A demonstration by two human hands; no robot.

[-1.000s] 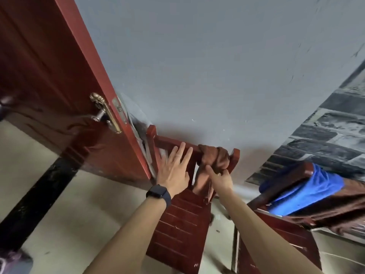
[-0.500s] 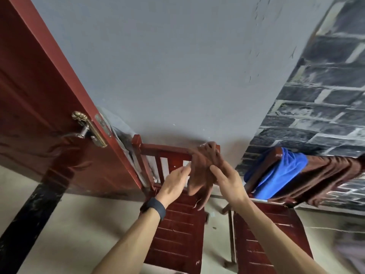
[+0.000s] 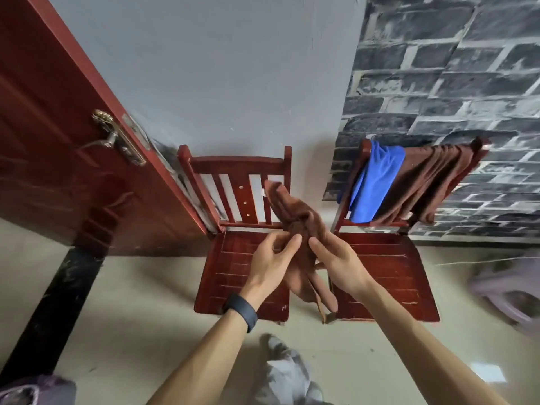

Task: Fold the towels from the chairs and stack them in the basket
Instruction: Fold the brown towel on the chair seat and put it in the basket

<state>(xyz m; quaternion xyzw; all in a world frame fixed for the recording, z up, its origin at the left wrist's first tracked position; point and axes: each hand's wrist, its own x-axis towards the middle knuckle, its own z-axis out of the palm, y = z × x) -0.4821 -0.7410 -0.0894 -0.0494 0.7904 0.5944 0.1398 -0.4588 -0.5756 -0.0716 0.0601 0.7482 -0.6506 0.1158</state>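
Note:
A crumpled brown towel (image 3: 295, 211) hangs in the air between two red wooden chairs, gripped by both my hands. My left hand (image 3: 273, 260) pinches its left side, and my right hand (image 3: 340, 263) holds its right side, with the towel's tail dangling below them. The left chair (image 3: 233, 273) has a bare backrest. Over the backrest of the right chair (image 3: 388, 273) hang a blue towel (image 3: 377, 182) and a second brown towel (image 3: 429, 182). A blurred purplish shape at the right edge may be the basket (image 3: 508, 293); I cannot tell.
A red door (image 3: 58, 159) with a brass handle (image 3: 108, 135) stands open at the left, close to the left chair. Grey wall and dark brick-pattern wall rise behind the chairs. My feet and grey trousers (image 3: 286, 372) show on the pale floor below.
The brown towel has come off the left chair's backrest into both hands and moved down toward me. My left hand left the backrest and took hold of the towel. The view tilted down.

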